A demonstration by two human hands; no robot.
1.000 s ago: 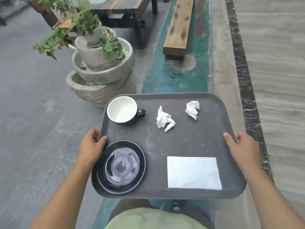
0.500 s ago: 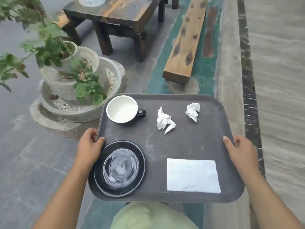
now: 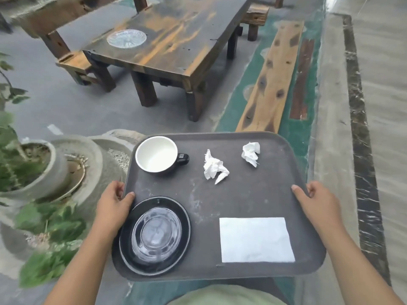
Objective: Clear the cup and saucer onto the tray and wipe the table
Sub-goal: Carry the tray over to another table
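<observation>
I carry a dark grey tray [image 3: 253,194] held level in front of me. My left hand [image 3: 113,205] grips its left edge and my right hand [image 3: 317,203] grips its right edge. On it stand a black cup with a white inside [image 3: 157,157] at the far left and a black saucer [image 3: 155,235] at the near left. Two crumpled white tissues [image 3: 214,169] [image 3: 251,153] lie toward the far side. A flat white napkin [image 3: 255,239] lies at the near right. Ahead stands a dark wooden table [image 3: 176,47].
A clear glass plate [image 3: 126,38] sits on the wooden table. Wooden stools [image 3: 74,62] flank the table's left side. A long plank bench [image 3: 271,80] runs along a green strip to the right. Stone planters with green plants [image 3: 50,172] stand close at my left.
The view has moved forward: the table and bench have come nearer and the planters have slid to my left. Both hands keep the same grip and nothing on the tray has shifted.
</observation>
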